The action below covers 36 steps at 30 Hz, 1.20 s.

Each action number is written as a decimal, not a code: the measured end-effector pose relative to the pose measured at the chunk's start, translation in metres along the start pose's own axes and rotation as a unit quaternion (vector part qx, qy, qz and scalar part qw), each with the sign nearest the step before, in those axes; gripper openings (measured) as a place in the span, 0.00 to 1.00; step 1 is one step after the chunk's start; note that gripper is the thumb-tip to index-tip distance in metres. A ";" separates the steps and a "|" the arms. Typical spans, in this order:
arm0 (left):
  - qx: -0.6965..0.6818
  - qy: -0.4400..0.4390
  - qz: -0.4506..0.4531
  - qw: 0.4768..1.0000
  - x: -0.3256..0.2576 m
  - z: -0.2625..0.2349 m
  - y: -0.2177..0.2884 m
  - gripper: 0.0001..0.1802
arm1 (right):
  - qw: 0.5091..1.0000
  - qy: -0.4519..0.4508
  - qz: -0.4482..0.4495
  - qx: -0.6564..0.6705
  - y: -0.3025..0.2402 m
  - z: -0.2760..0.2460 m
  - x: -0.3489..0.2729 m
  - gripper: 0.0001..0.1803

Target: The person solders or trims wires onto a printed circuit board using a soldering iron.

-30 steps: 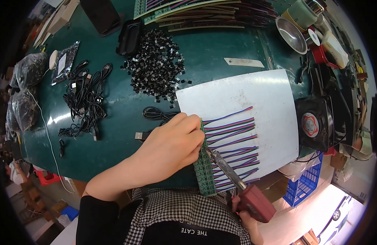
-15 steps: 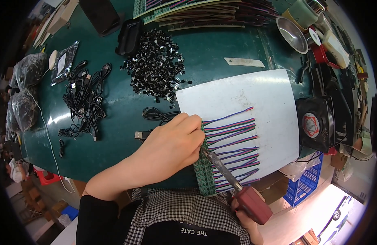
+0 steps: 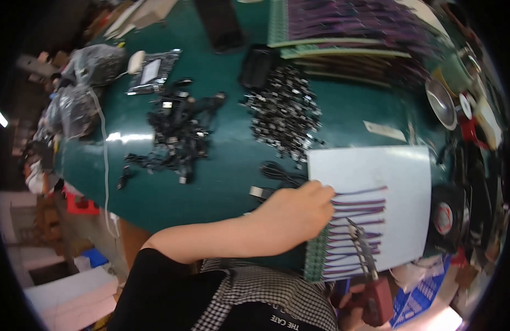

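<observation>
A green circuit board strip (image 3: 315, 258) lies along the left edge of a white sheet (image 3: 401, 176), near the table's front. Thin blue, red and dark wires (image 3: 366, 208) run rightward from it in rows. My left hand (image 3: 293, 218) is closed over the board's far end, fingers pressed together, covering that part. In my right hand (image 3: 351, 310), partly hidden at the lower edge, is a soldering iron (image 3: 379, 303) with a dark red handle. Its metal barrel slants up and left, and the tip is above the wires, right of my left fingers and apart from them.
Left of the sheet lie a pile of small black connectors (image 3: 285, 113) and a heap of black USB cables (image 3: 178, 132). Stacked wired boards (image 3: 343, 25) fill the far side. At right are a metal bowl (image 3: 440, 103), a blade (image 3: 384, 131) and a black fan (image 3: 447, 218).
The whole view has swung, so the scene sits farther right and lower, with blur. The iron's tip has drawn away from my left fingers, rightward over the wires. My left hand stays on the board.
</observation>
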State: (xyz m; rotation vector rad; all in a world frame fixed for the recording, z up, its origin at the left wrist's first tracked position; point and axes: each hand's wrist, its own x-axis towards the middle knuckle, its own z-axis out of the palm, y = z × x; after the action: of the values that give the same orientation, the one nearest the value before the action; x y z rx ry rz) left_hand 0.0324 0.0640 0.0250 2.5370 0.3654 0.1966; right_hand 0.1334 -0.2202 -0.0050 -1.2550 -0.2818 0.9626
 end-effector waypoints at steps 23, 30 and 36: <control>0.110 0.194 -0.364 0.905 -0.102 -0.057 -0.082 0.20 | 0.988 -0.109 -0.066 -0.090 -0.005 -0.011 0.011 0.23; -0.079 0.389 -0.390 0.831 -0.101 -0.056 -0.079 0.20 | 0.996 -0.074 -0.006 -0.048 -0.008 -0.015 0.005 0.26; -0.149 0.397 -0.356 0.833 -0.112 -0.064 -0.072 0.17 | 0.997 -0.008 -0.082 0.006 0.010 -0.020 0.006 0.29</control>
State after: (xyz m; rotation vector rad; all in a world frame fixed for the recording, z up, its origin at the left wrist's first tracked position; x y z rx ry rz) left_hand -0.1040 0.1213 0.0313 1.7352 1.4311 0.9261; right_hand 0.1458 -0.2290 -0.0227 -1.1937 -0.3847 0.8321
